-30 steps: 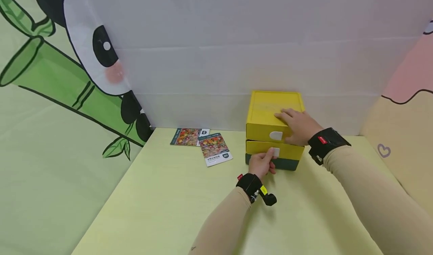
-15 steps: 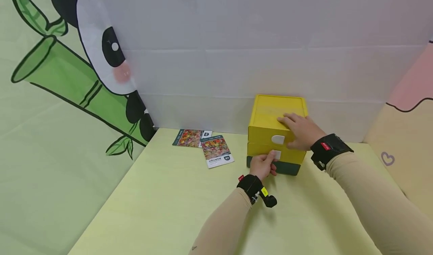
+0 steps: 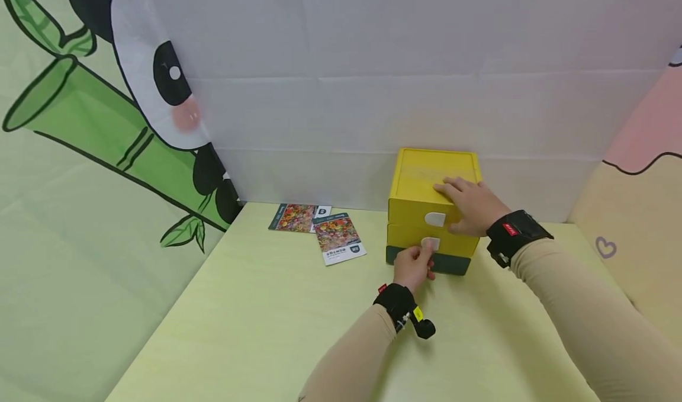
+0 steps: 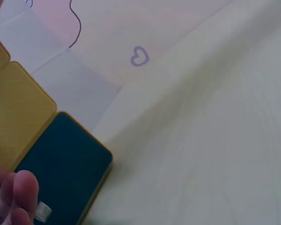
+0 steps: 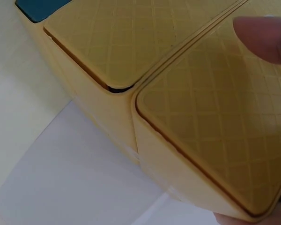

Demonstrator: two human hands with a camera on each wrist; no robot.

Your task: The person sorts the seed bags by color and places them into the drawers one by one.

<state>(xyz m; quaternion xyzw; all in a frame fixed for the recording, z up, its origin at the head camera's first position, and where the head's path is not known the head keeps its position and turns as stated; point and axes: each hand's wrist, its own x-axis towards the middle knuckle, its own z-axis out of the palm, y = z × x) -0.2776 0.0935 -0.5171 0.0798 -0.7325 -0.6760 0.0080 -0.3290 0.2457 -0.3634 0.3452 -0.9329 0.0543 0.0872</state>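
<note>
A yellow drawer box stands against the back wall, with two yellow drawers above a dark green bottom drawer. My left hand is at the middle drawer's front, its thumb tip over the lower part of the white tab. In the left wrist view its fingers bend in front of the green drawer beside a small white tab. I cannot tell whether they grip anything. My right hand holds the top front edge, fingers over the lid and thumb on the upper drawer's front.
Two booklets with colourful covers lie left of the box, the front one overlapping the rear one. The pale yellow table extends toward me. A printed cloth wall stands close behind the box.
The middle drawer, a little out with a gap above it one second ago, has gone in. My left hand has dropped slightly, uncovering more of the tab. The right hand keeps its hold.
</note>
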